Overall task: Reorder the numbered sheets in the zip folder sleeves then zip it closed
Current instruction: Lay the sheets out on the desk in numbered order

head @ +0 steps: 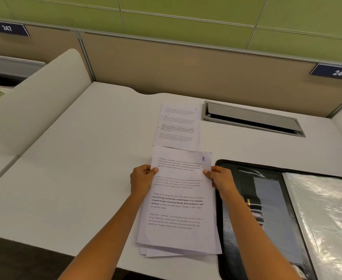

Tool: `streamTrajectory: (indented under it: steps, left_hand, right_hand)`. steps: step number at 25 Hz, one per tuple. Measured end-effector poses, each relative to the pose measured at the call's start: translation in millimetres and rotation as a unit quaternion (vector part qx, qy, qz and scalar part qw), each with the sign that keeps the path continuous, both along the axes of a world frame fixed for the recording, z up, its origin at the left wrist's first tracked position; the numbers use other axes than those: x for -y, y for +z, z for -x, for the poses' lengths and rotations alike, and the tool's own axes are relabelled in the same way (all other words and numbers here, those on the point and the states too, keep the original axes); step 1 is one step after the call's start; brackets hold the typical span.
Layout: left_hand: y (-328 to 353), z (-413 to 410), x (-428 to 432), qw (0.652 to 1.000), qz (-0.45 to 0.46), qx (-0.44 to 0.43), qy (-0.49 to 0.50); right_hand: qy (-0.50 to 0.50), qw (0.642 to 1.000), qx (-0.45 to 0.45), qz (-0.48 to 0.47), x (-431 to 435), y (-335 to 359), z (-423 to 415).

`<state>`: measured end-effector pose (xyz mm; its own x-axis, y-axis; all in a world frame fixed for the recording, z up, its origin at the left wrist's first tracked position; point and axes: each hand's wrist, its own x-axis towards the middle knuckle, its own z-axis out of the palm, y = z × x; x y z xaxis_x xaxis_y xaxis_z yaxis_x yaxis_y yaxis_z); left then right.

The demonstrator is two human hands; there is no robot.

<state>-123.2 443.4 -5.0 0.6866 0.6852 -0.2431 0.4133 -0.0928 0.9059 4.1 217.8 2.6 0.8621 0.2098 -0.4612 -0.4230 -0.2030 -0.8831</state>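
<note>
I've got left hand (142, 179) and right hand (220, 179) pinching the sheet stack (178, 209) by its side edges. Open zip folder (267, 209) at its right edge; free desk (75, 178) left.

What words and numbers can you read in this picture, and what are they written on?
"247": left blue sign on the partition.
"248": right blue sign.
"8": blue handwriting on the top sheet.
"Village life is a peaceful, close-knit, and nature-connected way of living": printed on that sheet.
Far sheet: too small to read.
Folder: yellow print ending "PAPER", rest blurred.
</note>
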Motion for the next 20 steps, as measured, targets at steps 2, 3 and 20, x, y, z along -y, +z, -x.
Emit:
streamTrajectory:
  steps: [2, 3, 20]
  left_hand:
    - [2.0, 3.2, -9.3, 1.0, -0.001, -0.004, 0.008]
    - [2.6, 5.0, -15.5, 1.0, 0.0, -0.005, 0.014]
    - [2.9, 79.3, -143.0, 0.999, -0.012, -0.033, 0.038]
  right_hand:
    - [-0.001, 1.0, 0.005, 0.002, -6.9, 3.2, 0.9]
    - [0.0, 1.0, 0.007, 0.004, -11.5, 6.2, 1.3]
    - [0.019, 0.999, 0.009, 0.042, -139.3, -2.6, 66.3]
